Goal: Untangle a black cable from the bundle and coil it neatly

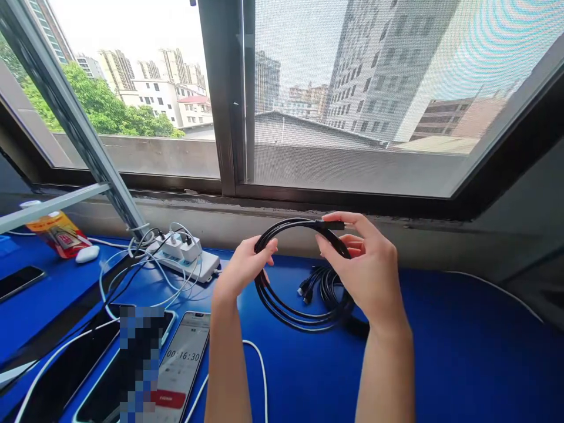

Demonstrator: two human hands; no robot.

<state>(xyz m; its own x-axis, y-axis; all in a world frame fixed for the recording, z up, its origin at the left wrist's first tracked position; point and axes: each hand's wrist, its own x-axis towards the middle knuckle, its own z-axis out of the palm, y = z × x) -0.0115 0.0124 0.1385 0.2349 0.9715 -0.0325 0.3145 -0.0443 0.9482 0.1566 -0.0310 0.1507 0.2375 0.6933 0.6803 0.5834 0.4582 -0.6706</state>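
Observation:
A black cable (294,321), wound into a round coil of several loops, is held up above the blue table. My left hand (244,258) is closed around the left side of the coil, thumb across the loops. At the upper right, my right hand (368,258) is closed on the same coil, its thumb and fingers near the black connector end (332,225). Behind and below lies another bundle of black cable (328,285) on the table, with two plugs (305,294) showing at its left. My right hand and the held coil partly hide that bundle.
A white power strip (205,267) with chargers and tangled cords stands back left. Two phones, one showing a timer (187,338), lie front left. A metal post (74,111) rises at left. A window (229,191) is behind the blue table (458,352).

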